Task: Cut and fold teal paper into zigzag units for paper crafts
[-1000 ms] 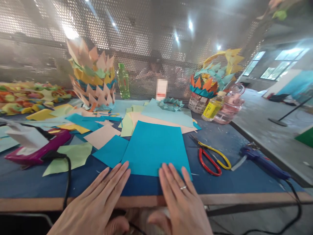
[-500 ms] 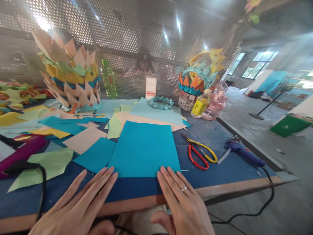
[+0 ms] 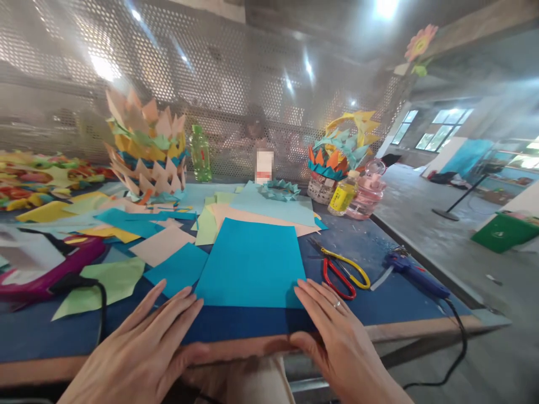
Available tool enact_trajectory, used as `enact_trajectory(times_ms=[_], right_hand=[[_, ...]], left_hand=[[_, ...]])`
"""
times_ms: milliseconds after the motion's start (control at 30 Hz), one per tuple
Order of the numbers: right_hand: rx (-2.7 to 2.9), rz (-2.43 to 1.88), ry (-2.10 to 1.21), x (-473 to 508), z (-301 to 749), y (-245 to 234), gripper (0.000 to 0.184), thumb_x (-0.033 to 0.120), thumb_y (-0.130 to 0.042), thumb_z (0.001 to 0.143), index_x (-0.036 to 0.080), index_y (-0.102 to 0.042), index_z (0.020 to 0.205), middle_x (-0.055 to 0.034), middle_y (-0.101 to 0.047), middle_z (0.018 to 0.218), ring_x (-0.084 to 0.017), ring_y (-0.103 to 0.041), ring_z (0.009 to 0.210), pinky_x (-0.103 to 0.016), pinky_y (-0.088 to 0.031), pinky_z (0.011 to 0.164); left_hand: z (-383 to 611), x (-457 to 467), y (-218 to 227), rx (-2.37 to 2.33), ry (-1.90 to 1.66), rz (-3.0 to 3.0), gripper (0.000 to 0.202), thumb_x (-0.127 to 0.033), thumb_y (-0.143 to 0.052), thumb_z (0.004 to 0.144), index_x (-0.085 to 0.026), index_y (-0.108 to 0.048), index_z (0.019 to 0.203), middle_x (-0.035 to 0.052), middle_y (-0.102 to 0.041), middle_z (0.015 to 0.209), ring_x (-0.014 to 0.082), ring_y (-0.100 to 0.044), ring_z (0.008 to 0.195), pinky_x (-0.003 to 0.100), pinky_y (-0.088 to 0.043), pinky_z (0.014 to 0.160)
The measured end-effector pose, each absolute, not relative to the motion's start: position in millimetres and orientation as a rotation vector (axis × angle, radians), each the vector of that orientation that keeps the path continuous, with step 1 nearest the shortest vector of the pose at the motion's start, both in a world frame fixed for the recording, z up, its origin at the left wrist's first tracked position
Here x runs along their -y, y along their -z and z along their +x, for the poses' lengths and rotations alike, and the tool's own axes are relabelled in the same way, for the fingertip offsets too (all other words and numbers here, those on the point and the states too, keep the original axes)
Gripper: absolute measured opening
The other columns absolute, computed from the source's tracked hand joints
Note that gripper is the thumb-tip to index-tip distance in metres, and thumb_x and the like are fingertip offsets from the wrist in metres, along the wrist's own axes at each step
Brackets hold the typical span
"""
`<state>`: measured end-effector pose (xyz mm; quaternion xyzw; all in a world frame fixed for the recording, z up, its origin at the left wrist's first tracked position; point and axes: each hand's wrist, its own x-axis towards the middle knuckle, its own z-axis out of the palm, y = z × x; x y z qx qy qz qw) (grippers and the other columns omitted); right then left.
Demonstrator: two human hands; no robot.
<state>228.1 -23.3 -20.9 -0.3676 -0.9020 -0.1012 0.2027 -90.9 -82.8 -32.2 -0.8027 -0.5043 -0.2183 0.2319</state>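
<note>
A teal square paper sheet lies flat on the blue table top in front of me. My left hand rests flat near the table's front edge, fingers stretched out, fingertips at the sheet's near left corner. My right hand lies flat too, fingers spread, tips touching the sheet's near right corner; a ring shows on one finger. Neither hand holds anything.
Red and yellow scissors and a blue glue gun with a black cord lie right of the sheet. A magenta glue gun and loose coloured papers lie left. Paper crown stacks, bottles and a paper basket stand at the back by a perforated screen.
My view has shifted slightly. Both hands have slid a little; the right hand moved rightward to the sheet's near right corner, the left stays at the near left corner.
</note>
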Motion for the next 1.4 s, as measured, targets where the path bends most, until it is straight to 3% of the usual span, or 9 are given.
enact_trajectory(times_ms=[100,233,333,433,767,900,1067,1267,1400], right_hand=[[2.581,-1.115,0.062,2.8,220.0,8.8,0.065,0.056,-0.044,0.095,0.012,-0.045,0.143,-0.0158,-0.044,0.149,-0.030,-0.042,0.137,-0.050,-0.044,0.108],[2.684,-1.175,-0.225,-18.8,209.5,-0.9,0.079,0.067,-0.041,0.090,0.019,-0.029,0.152,-0.0130,-0.027,0.158,-0.029,-0.024,0.146,-0.054,-0.029,0.116],[2.754,-1.202,-0.318,-18.9,207.6,-4.9,0.081,0.069,-0.043,0.088,0.021,-0.028,0.152,-0.0124,-0.023,0.159,-0.029,-0.020,0.147,-0.055,-0.023,0.118],[2.805,-1.214,-0.357,-9.2,210.7,-8.2,0.084,0.071,-0.045,0.086,0.021,-0.030,0.151,-0.0129,-0.023,0.159,-0.030,-0.023,0.146,-0.054,-0.024,0.117],[2.781,-1.147,-0.322,-16.5,208.3,-22.9,0.077,0.068,-0.041,0.090,0.014,-0.043,0.145,-0.0152,-0.045,0.148,-0.032,-0.042,0.137,-0.052,-0.033,0.113],[2.781,-1.102,-0.294,-21.1,205.1,-29.4,0.078,0.069,-0.047,0.086,0.014,-0.048,0.142,-0.0151,-0.052,0.142,-0.033,-0.050,0.129,-0.052,-0.036,0.110],[2.764,-1.090,-0.261,-22.5,205.5,-27.6,0.075,0.063,-0.057,0.084,0.015,-0.049,0.141,-0.0142,-0.056,0.139,-0.031,-0.052,0.127,-0.048,-0.039,0.109],[2.655,-1.072,-0.338,-45.4,216.9,-19.1,0.047,0.025,-0.060,0.087,0.018,-0.057,0.133,-0.0105,-0.066,0.126,-0.028,-0.062,0.113,-0.044,-0.046,0.099],[2.393,-0.996,-0.558,-70.1,222.3,-24.3,0.022,0.029,-0.055,0.089,0.020,-0.073,0.097,-0.0050,-0.075,0.098,-0.024,-0.067,0.091,-0.037,-0.051,0.086]], left_hand=[[-85.1,72.2,17.4,1.304,0.576,-2.192,0.049,-0.053,-0.046,0.095,-0.019,-0.060,0.128,0.0086,-0.067,0.124,0.0264,-0.061,0.119,0.037,-0.030,0.116],[-78.2,61.0,-4.0,1.310,0.585,-2.322,0.076,-0.061,-0.050,0.090,-0.021,-0.030,0.152,0.0094,-0.053,0.142,0.0293,-0.055,0.126,0.038,-0.042,0.107],[-79.5,58.4,-8.7,1.265,0.533,-2.438,0.094,-0.065,-0.051,0.087,-0.023,-0.003,0.156,0.0115,-0.046,0.147,0.0295,-0.052,0.129,0.041,-0.044,0.103],[-85.6,59.4,-3.0,1.306,0.454,-2.522,0.107,-0.069,-0.058,0.080,-0.023,0.004,0.154,0.0132,-0.044,0.148,0.0322,-0.049,0.131,0.042,-0.045,0.101],[-90.6,36.5,-3.8,1.811,0.208,-2.621,0.070,-0.055,-0.056,0.087,-0.022,-0.041,0.147,0.0115,-0.052,0.142,0.0353,-0.047,0.132,0.048,-0.043,0.104],[-89.7,28.5,-11.9,1.760,0.188,-2.632,0.055,-0.031,-0.046,0.090,-0.022,-0.045,0.145,0.0094,-0.057,0.138,0.0283,-0.058,0.123,0.043,-0.045,0.103],[-91.6,19.4,-9.2,1.664,0.282,-2.627,0.060,-0.008,-0.037,0.079,-0.022,-0.059,0.132,0.0037,-0.062,0.132,0.0206,-0.061,0.119,0.034,-0.045,0.103],[-102.7,-7.9,-13.8,1.666,0.759,-2.733,0.037,-0.014,-0.046,0.077,-0.024,-0.075,0.099,0.0023,-0.070,0.120,0.0229,-0.065,0.112,0.035,-0.045,0.103],[-102.8,-25.7,-38.6,1.857,1.279,-2.719,0.021,-0.034,-0.061,0.079,-0.022,-0.075,0.089,0.0040,-0.077,0.096,0.0266,-0.070,0.091,0.034,-0.053,0.084]])
